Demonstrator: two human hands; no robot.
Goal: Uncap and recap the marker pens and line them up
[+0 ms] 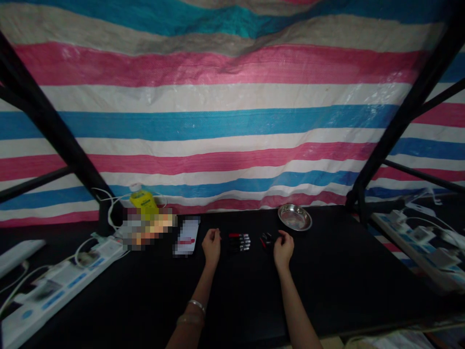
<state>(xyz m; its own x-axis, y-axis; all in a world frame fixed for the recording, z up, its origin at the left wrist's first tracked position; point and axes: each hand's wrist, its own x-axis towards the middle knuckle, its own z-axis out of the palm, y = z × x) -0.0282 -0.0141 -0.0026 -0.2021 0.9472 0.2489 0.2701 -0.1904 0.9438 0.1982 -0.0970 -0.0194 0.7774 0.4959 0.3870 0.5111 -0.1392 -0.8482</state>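
Well out to the left of the left hand [211, 247], I see a power strip [72, 283] crowded with plugs, its near end cut off by the edge of my view. Between strip and hand stands a yellow bottle [144, 201], then a pixelated patch [156, 230] I can't read, then, near the hand, a phone [186, 237], its screen blurred out too. The left hand is over the table [247, 300], fingers curled in; I can't tell whether it pinches anything. Just right of it lies a neat row [245, 241] of small dark pieces with red and silver parts, too small for me to count surely. Farther right, just beside the right hand [284, 248], are loose pieces [266, 238] in a jumble. I judge the step in hand to be handling these; lifting one would call for a fine pinch. The right hand's fingers bend toward them, but grip or contact I can't make out. Beyond that hand, to its right, sits a steel dish [295, 220].
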